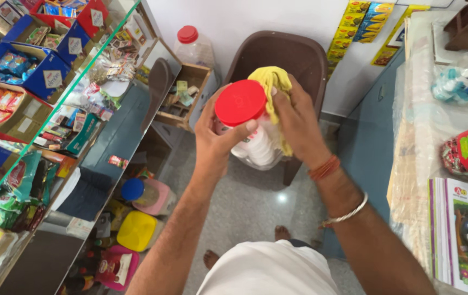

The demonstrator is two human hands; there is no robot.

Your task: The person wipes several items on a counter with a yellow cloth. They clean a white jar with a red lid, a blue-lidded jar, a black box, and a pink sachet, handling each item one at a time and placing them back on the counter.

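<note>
The left hand (216,134) has a firm grip round the clear plastic jar (255,145) just under its red lid (240,102), held in the air in front of the brown plastic chair (283,60), while the right hand (299,123) presses a yellow cloth (272,82) against the jar's side. The lid is on and wiping looks underway; how much is clean I can't judge. Hands and cloth hide most of the jar, so its contents are hard to make out.

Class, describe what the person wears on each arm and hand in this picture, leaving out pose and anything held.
Both forearms are bare, no sleeves showing. The right wrist carries wound red-orange thread and, further up the forearm, a thin silver bangle. The left hand and right hand show no rings or gloves.
</note>
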